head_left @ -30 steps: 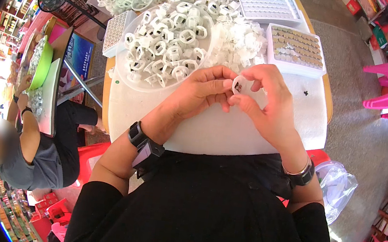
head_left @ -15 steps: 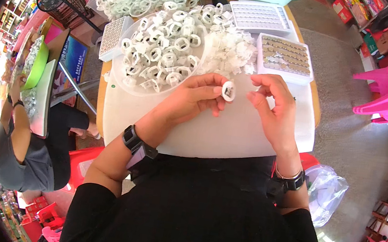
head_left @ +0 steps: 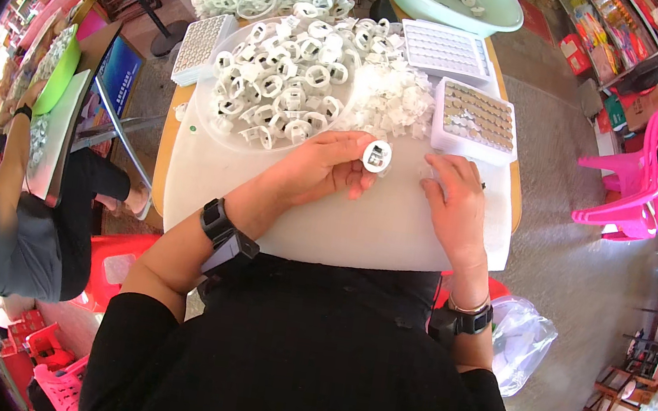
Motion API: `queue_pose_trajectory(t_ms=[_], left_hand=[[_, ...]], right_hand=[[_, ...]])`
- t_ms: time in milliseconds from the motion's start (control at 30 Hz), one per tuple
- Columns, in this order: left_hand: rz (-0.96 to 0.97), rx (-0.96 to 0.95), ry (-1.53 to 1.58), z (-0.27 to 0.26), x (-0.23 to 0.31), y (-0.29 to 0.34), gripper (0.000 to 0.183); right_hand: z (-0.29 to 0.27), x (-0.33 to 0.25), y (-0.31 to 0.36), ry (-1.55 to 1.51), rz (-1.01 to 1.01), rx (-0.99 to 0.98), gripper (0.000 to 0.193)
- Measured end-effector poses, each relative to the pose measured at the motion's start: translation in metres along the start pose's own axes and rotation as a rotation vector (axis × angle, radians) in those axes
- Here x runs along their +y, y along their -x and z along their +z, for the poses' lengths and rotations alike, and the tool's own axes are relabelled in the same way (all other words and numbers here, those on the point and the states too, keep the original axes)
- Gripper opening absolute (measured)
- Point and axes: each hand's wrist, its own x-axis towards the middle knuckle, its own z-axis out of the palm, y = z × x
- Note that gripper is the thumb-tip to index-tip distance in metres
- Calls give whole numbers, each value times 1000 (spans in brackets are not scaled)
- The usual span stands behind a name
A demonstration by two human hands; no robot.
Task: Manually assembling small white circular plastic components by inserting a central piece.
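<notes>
Between the thumb and fingers of my left hand (head_left: 315,172) is a small white plastic ring-shaped piece (head_left: 377,156), its round face turned up with a dark detail in the middle. My right hand (head_left: 458,213) is low over the white tabletop (head_left: 301,227), thumb and forefinger apart; nothing shows between them. Just beyond it stands a white box (head_left: 469,147) with rows of small round metallic discs. A heap of thin translucent white pieces (head_left: 392,102) lies ahead of my hands. Left of that, similar white ring pieces (head_left: 282,87) are piled on a clear round tray (head_left: 208,125).
A second white tray with rows of compartments (head_left: 446,50) and a pale green basin (head_left: 454,16) are farther back. A gridded box (head_left: 200,49) stands at the far left. Another person (head_left: 51,231) works at a side table. Pink chairs (head_left: 639,184) stand right.
My right hand has lowered toward the tabletop beside the disc box, moving away from the ring piece. My left hand has turned the piece to face upward. The whole view has shifted slightly.
</notes>
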Motion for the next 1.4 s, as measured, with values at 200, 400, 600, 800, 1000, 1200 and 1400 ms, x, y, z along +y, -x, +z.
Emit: queue_pose_trajectory(t_ms=[200, 400, 600, 800, 1000, 1200, 1400], left_hand=[[-23, 84, -8, 12, 5, 2, 28], [-61, 7, 23, 5, 1, 2, 30], [-91, 99, -3, 5, -4, -2, 34], [-97, 118, -5, 7, 0, 0, 32], [-120, 98, -22, 7, -1, -1, 30], [-94, 119, -19, 5, -4, -2, 30], [-81, 102, 14, 3, -4, -3, 32]], right_hand=[[3, -6, -3, 62, -15, -51, 18], [-3, -15, -3, -135, 157, -59, 12], [-6, -37, -3, -771, 343, 40, 13], [8, -47, -12, -383, -202, 129, 18], [14, -46, -15, -293, -304, 136, 19], [-1, -36, -11, -255, 54, 92, 15], [2, -17, -2, 113, -37, -63, 17]])
